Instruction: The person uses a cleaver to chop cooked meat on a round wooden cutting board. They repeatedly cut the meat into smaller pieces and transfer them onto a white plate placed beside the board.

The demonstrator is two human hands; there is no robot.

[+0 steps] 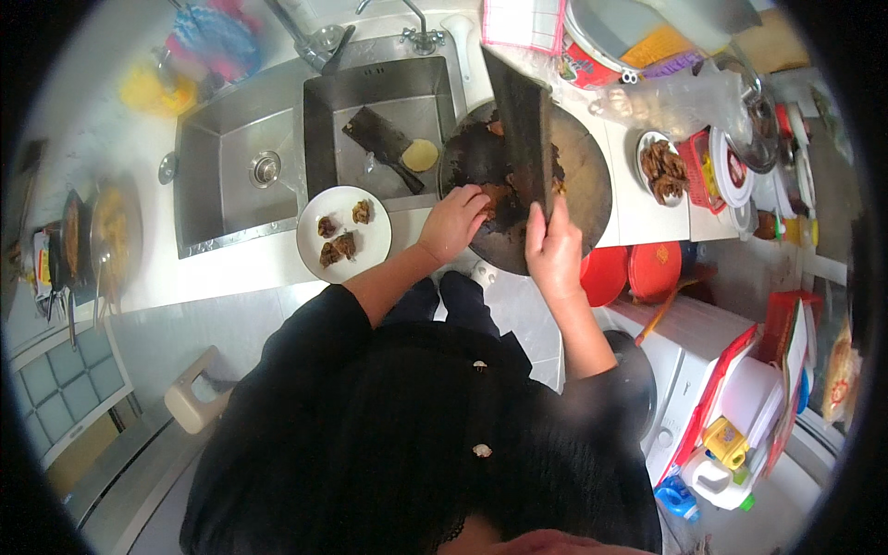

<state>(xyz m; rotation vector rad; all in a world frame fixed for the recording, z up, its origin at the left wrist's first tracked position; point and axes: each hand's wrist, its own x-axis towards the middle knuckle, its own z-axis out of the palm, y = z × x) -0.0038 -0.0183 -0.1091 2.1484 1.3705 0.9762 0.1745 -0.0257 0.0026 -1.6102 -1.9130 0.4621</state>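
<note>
A cleaver (520, 125) with a broad dark blade is raised over a round wooden chopping board (586, 166), its handle gripped in my right hand (558, 243). On the board's near left part my left hand (454, 225) rests its fingertips on a piece of dark brown cooked meat (494, 198); how firmly it holds the piece is not plain. The blade hides the middle of the board. Left of my left hand, a white plate (316, 232) bears several small brown meat pieces (340, 250). A white bowl of browned meat (664, 170) stands to the board's right.
Left of the board is a double steel sink (236, 132); its right basin holds another cleaver (378, 135) and a pale yellow round piece (420, 155). A white spoon (458, 45) lies behind. A red basket (701, 170) and plastic bags (652, 100) crowd the right. Red tubs (654, 270) stand below the counter.
</note>
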